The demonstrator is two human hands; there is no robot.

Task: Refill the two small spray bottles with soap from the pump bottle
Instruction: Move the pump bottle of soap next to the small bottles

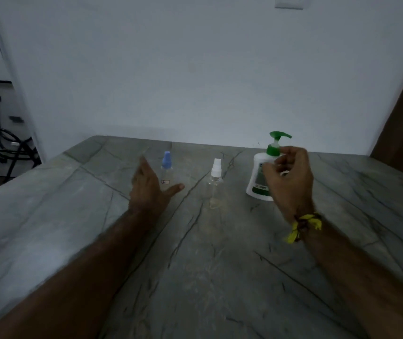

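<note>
Both caps on: left hand (150, 189) spread wide beside blue-capped spray bottle (166, 170), centre frame; right hand (289, 178) curled, empty, at pump bottle (264, 176), likely steadying; white-capped spray bottle (215, 178) between.

Spray bottles (166, 167) (215, 178) stand left of pump bottle (259, 177).

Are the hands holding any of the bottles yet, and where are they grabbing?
The left hand is open and holds nothing. The right hand curls by the pump bottle near its green neck; whether it grips cannot be told.
</note>
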